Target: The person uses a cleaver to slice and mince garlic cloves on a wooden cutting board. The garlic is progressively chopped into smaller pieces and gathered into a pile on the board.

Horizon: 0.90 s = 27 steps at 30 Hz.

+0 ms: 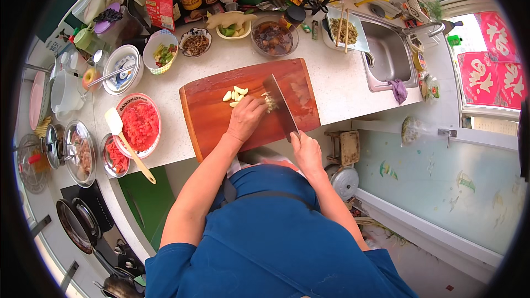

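Observation:
A red-brown wooden cutting board [207, 107] lies on the counter before me. My right hand [307, 153] grips the handle of a cleaver [281, 105], whose wide blade stands over the board. Chopped garlic [271, 102] lies against the left side of the blade. My left hand [247, 118] is just left of the chopped garlic, its fingers bent down at the board; whether they pinch a piece is hidden. Several peeled garlic cloves [236, 95] lie beyond and beside the left fingers.
Left of the board stand a bowl of chopped red food [140, 126] with a spatula [120, 130] across its rim, and a glass-lidded dish [80, 153]. Along the back are small bowls, ginger [232, 20] and bottles. A steel sink [389, 49] is at the right.

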Available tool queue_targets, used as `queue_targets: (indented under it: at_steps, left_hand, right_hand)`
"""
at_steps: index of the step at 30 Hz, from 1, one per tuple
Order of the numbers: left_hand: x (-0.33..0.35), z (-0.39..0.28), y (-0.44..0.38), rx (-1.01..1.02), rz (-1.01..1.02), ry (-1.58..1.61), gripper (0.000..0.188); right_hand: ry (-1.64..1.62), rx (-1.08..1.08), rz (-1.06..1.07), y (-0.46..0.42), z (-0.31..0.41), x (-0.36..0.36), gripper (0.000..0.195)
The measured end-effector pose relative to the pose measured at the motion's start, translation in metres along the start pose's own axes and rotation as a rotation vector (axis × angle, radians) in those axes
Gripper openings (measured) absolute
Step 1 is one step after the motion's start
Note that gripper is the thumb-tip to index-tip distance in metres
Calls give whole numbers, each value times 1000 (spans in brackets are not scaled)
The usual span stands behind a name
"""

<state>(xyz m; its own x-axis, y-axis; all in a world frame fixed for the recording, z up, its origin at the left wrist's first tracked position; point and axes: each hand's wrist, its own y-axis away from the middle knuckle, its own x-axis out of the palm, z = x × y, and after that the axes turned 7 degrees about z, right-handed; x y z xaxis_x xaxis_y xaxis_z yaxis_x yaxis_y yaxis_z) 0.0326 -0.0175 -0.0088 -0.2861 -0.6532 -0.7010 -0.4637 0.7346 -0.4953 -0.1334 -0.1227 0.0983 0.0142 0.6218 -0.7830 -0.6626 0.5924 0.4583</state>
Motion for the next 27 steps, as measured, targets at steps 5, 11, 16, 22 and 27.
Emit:
queue_targets:
  at_steps: [5,11,16,22,27]
  left_hand:
    - [-1,0,1,-2,-25,-2,20]
    - [-2,0,1,-43,-43,32,18]
    - [-3,0,0,-47,-43,36,16]
    - [-6,-2,-2,-54,-33,40,15]
    - [-5,-1,0,-65,-24,47,15]
  right_hand:
    - [-39,23,27,4,-2,-13,38]
    - [-20,22,46,20,6,-22,37]
    - [1,29,47,23,6,-21,37]
    - [-16,38,64,22,9,-21,36]
    - [34,41,121,19,16,-27,37]
